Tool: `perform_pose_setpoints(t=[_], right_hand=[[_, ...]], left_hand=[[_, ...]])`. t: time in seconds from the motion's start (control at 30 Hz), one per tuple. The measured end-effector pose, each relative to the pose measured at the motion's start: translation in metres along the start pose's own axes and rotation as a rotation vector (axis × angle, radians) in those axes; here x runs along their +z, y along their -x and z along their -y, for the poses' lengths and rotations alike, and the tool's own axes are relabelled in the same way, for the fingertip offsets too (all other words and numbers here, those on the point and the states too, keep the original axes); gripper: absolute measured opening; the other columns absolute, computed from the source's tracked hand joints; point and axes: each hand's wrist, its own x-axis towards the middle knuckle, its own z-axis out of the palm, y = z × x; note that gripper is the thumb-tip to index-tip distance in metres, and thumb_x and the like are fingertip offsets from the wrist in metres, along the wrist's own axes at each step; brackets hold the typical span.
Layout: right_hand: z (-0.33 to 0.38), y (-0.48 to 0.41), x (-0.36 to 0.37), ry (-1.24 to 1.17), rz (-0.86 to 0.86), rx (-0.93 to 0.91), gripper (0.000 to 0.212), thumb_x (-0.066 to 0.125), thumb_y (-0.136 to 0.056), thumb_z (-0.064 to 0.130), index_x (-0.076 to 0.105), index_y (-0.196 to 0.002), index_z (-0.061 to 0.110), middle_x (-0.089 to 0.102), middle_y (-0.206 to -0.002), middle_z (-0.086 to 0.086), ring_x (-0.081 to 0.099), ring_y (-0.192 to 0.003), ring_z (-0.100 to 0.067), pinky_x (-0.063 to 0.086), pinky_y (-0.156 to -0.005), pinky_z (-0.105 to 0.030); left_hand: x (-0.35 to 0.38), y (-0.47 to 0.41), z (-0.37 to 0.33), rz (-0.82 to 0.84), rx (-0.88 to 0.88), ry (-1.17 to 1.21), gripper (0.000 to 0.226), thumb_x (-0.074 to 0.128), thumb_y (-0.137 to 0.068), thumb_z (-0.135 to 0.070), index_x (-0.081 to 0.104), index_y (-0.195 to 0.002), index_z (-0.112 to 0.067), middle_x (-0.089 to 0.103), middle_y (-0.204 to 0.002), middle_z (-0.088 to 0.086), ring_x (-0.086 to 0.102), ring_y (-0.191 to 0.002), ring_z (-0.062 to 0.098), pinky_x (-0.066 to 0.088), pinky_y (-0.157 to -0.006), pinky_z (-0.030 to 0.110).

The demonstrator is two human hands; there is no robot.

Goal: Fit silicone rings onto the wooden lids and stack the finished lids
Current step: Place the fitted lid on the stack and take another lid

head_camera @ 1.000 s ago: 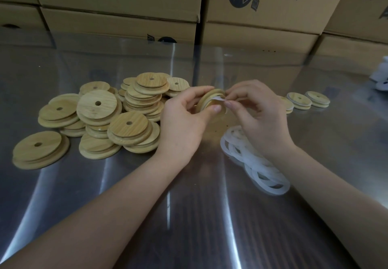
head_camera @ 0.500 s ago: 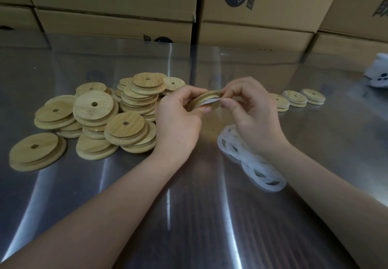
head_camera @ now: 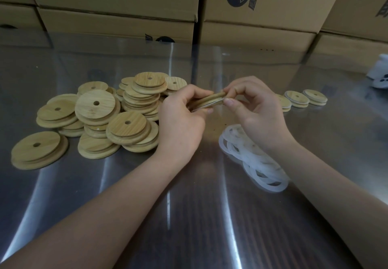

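Both hands hold one wooden lid (head_camera: 206, 100) above the middle of the steel table (head_camera: 189, 216). The left hand (head_camera: 180, 119) grips its left rim with curled fingers. The right hand (head_camera: 258, 113) pinches the right rim, thumb below and curled fingers above, on the thin white silicone ring (head_camera: 214, 104). Compared with one second ago, the lid lies flatter, with its edge toward the camera. The pile of bare lids (head_camera: 126, 121) stays toward the left edge, the loose rings (head_camera: 258, 163) beneath the right wrist, and the finished lids (head_camera: 304, 98) toward the right edge.

Left hand (head_camera: 180, 119) and right hand (head_camera: 256, 109) raised together, fingers (head_camera: 230, 101) curled, pinching one lid (head_camera: 206, 100), forearms converging
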Motion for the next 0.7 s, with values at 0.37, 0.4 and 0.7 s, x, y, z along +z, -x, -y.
perform_pose_setpoints(t=[0.37, 0.4, 0.7], right_hand=[[-0.0059, 0.0004, -0.0026, -0.011, 0.036, -0.083, 0.005, 0.071, -0.085, 0.005, 0.068, -0.086, 0.009, 0.062, -0.094, -0.007, 0.061, -0.093, -0.009, 0.051, -0.079, -0.02], [-0.0061, 0.0002, -0.0028, -0.023, 0.043, -0.085, 0.006, 0.071, -0.085, 0.005, 0.068, -0.087, 0.009, 0.062, -0.094, -0.006, 0.061, -0.093, -0.008, 0.051, -0.079, -0.019], [-0.003, 0.0016, -0.0043, -0.112, 0.04, -0.04, 0.01, 0.071, -0.085, 0.0, 0.068, -0.092, 0.008, 0.068, -0.1, -0.013, 0.067, -0.097, -0.019, 0.054, -0.085, -0.028]], left_hand=[[0.0016, 0.0019, 0.0018, 0.017, -0.053, 0.119, 0.025, 0.076, -0.081, -0.006, 0.07, -0.094, -0.027, 0.071, -0.088, -0.01, 0.067, -0.088, 0.002, 0.052, -0.081, 0.018], [0.0017, 0.0018, 0.0021, 0.016, -0.073, 0.15, 0.025, 0.075, -0.082, -0.007, 0.071, -0.092, -0.029, 0.072, -0.087, -0.01, 0.068, -0.088, 0.003, 0.053, -0.08, 0.021], [0.0023, 0.0019, 0.0008, 0.068, -0.174, 0.288, 0.026, 0.072, -0.085, -0.011, 0.075, -0.092, -0.036, 0.075, -0.094, -0.01, 0.07, -0.097, 0.011, 0.056, -0.093, 0.044]])
